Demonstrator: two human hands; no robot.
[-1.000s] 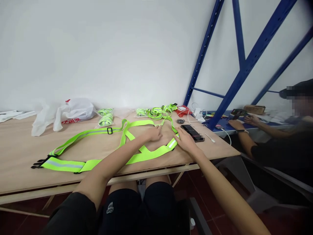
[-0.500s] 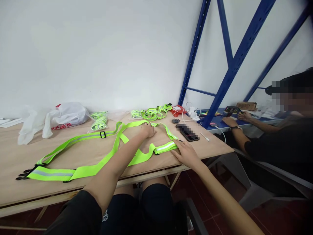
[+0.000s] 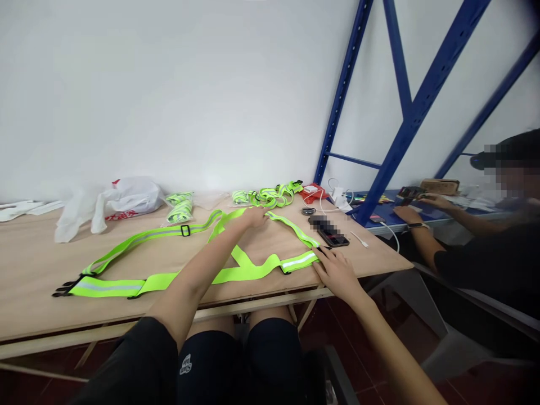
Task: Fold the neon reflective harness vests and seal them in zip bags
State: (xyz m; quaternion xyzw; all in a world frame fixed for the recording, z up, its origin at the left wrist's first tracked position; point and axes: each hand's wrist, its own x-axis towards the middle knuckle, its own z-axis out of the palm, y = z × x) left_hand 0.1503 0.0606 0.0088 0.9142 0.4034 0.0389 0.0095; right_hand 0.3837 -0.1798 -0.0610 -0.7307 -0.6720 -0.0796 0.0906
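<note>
Head view: your right hand (image 3: 338, 275) rests on the right end of the neon harness (image 3: 248, 273), thumb and fingers apart; your left hand (image 3: 255, 216) touches its far strap (image 3: 293, 229), fingers curled (whether they pinch it, I cannot tell). The harness lies spread on the table (image 3: 34, 247), buckle prongs (image 3: 64, 289) leftmost, with a phone (image 3: 333, 233) just beyond your right hand. You seem to be straightening straps; the next move likely calls for steadying the right end while smoothing the webbing.
</note>
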